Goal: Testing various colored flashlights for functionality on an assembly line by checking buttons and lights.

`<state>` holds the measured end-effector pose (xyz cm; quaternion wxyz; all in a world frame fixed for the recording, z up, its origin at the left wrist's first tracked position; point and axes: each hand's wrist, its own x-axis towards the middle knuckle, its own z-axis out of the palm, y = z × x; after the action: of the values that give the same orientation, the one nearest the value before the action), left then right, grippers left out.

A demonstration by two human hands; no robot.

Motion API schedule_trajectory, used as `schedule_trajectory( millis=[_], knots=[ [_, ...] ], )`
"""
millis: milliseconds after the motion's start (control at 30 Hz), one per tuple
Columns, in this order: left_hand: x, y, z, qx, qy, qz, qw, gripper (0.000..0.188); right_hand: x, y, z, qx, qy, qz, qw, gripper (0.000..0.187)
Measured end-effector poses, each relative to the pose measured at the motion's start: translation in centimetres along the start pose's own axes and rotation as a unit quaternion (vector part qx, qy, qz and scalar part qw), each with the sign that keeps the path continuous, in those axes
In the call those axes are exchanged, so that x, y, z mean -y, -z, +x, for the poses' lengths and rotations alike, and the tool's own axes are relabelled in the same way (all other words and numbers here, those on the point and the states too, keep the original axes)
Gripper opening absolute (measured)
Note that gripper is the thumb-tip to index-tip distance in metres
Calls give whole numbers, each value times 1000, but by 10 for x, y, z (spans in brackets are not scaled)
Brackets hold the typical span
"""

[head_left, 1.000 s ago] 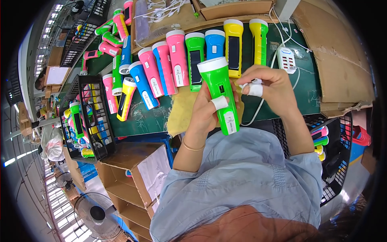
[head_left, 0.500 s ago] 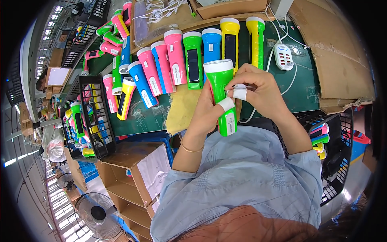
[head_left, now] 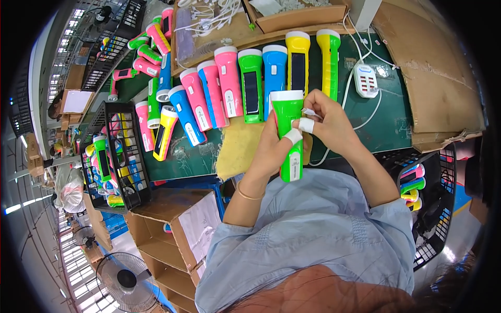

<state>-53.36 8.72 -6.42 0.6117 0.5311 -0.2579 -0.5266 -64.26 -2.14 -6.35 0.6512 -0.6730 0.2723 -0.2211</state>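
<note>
A green flashlight (head_left: 286, 110) with a white head ring stands upright before my chest. My left hand (head_left: 267, 150) is closed round its body, with the white-wrapped thumb lying across the front. At its right side is my right hand (head_left: 336, 128), fingers curled, pinching a small white piece that looks like a cable plug (head_left: 311, 112). My right thumb, also wrapped in white, touches the flashlight near its middle. Beyond my hands lies a row of flashlights, among them a pink one (head_left: 228, 78), a blue one (head_left: 274, 65) and a yellow one (head_left: 328, 62).
A white multi-port charger (head_left: 366, 81) with loose cables lies at the right, beside cardboard (head_left: 438, 68). Black crates (head_left: 136, 194) of flashlights flank me. A yellow cloth (head_left: 237, 148) covers part of the green table (head_left: 180, 163). A cardboard shelf box (head_left: 156, 221) stands lower left.
The flashlight's head has tipped, so its lens face no longer shows, only the ring's edge. Both hands stay on it and sit slightly lower. The whole view has shifted a little.
</note>
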Motion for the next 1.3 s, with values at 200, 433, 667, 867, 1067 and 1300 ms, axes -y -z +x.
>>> schedule_trajectory(
  millis=[200, 433, 667, 867, 1067, 1300],
  knots=[
    [-10, -1, 13, 52, 68, -253, 964, 35, -8, 5, -23, -48, 86, -14, 995, 18],
    [-17, -5, 18, 55, 72, -259, 962, 41, -19, 13, -54, -46, 76, -84, 993, 12],
    [-9, -1, 20, 70, 103, -303, 945, 41, -14, 22, -58, 2, 16, -107, 994, 10],
    [-19, -4, 12, 85, 9, -150, 985, 47, -14, 28, -52, -38, 58, -16, 997, 21],
    [-16, -11, 6, -51, -129, 198, 970, 62, 24, 25, -29, 46, 110, -24, 993, 18],
    [-8, -10, 1, -37, -125, 148, 980, 65, 34, 15, -17, 40, 147, -202, 967, 15]
  ],
)
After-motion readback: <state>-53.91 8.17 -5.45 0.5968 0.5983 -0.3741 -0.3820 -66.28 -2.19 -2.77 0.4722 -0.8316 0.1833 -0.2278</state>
